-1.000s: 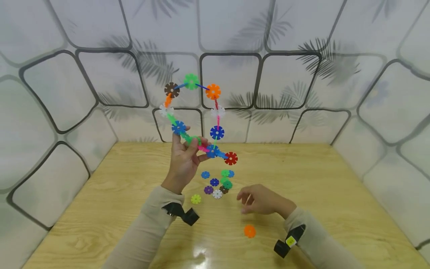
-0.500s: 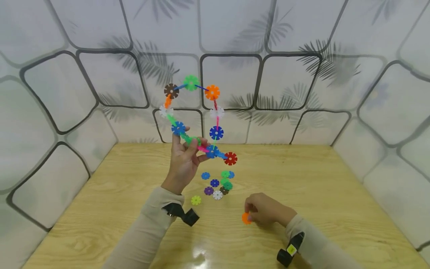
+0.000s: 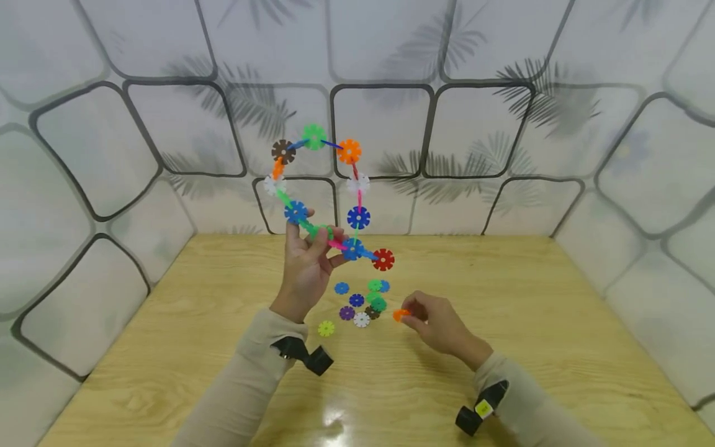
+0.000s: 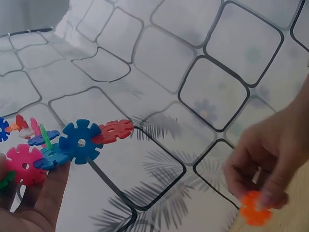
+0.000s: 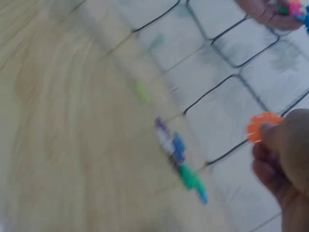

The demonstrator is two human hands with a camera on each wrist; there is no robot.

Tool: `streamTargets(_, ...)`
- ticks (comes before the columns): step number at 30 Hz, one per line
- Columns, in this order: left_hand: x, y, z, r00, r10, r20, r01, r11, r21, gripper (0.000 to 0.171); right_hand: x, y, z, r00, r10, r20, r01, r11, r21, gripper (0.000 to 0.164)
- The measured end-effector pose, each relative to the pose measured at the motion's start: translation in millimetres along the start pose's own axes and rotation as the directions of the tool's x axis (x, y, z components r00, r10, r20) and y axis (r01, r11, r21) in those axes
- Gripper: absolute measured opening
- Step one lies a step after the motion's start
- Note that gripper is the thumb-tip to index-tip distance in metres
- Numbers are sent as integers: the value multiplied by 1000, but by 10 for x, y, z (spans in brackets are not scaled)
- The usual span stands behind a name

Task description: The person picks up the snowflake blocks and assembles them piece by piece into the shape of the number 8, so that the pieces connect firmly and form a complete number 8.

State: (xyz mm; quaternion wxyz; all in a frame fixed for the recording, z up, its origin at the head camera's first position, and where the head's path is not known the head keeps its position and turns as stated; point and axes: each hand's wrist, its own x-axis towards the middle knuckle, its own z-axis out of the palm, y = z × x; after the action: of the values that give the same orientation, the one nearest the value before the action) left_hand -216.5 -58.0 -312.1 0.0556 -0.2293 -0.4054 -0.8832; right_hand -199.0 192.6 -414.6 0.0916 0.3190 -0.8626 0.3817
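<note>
My left hand [image 3: 306, 267] holds up a ring-shaped chain of notched plastic discs, gripping its lower left side between thumb and fingers. Around the ring sit a green disc [image 3: 314, 137] at the top, an orange one, white ones, a brown one and blue ones. At its lower right end a red disc [image 3: 383, 259] sticks out past a blue disc [image 4: 81, 141]. My right hand [image 3: 438, 323] pinches a loose orange notched disc [image 5: 263, 126] between thumb and forefinger, above the table and to the right of the loose discs. Fingers hide part of both.
Several loose notched discs lie in a cluster on the wooden table [image 3: 234, 273], among them a white disc [image 3: 361, 320] and a purple disc [image 3: 347, 313]. A yellow-green disc [image 3: 326, 328] lies a little apart at the left. Patterned walls [image 3: 385, 130] stand behind and at both sides.
My right hand reached down to the orange disc on the table, pinched it, and has lifted it forward toward the cluster. My left hand and the ring have stayed nearly still.
</note>
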Motion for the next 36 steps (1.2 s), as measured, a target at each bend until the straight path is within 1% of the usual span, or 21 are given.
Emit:
streamTargets(1,-5,-15,7,1000,-4,-7,4,1000,-1,27,26,-46,-5,993,-41,-110,44,999,23,15)
streamTargets(2,-10,-30,14,1000,-7,-10,7,1000,-1,27,56,-93,-10,973,-83,-213,93,995,40,17)
streamTargets(4,-14,-54,29,1000,-11,-16,11,1000,-2,26,121,-179,-35,918,-143,-371,182,981,72,20)
streamTargets(6,-12,-76,44,1000,-11,-19,10,1000,-3,27,179,-271,-76,867,-177,-466,254,961,107,25)
streamTargets(8,-9,-80,45,1000,-10,-25,10,1000,-2,26,236,-353,-108,831,-196,-520,304,944,130,29)
streamTargets(10,-8,-80,46,999,-12,-33,12,1000,-1,26,276,-399,-133,810,-209,-547,333,933,137,31)
streamTargets(13,-7,-83,45,999,-16,-37,16,1000,-4,25,310,-452,-171,795,-226,-563,355,926,129,31)
streamTargets(20,-17,-96,65,1000,-15,-21,15,1000,2,27,321,-488,-242,772,-270,-576,375,925,69,28)
streamTargets(27,-20,-108,79,1000,4,-7,-4,1000,16,27,331,-468,-250,756,-302,-580,400,916,45,28)
streamTargets(29,-26,-109,80,1000,9,1,-9,1000,24,27,331,-462,-243,741,-330,-585,421,907,22,21)
streamTargets(31,-35,-112,82,1000,2,8,-2,1000,30,27,329,-454,-232,721,-366,-589,456,890,4,15)
streamTargets(32,-43,-114,81,1000,-2,9,2,999,32,27,329,-449,-226,710,-385,-590,472,882,-8,17)
streamTargets(34,-59,-116,84,1000,-12,11,12,999,33,28,332,-436,-215,689,-418,-592,496,868,-36,26)
streamTargets(36,-69,-122,84,1000,-14,14,14,999,33,28,338,-422,-203,678,-432,-594,503,863,-54,30)
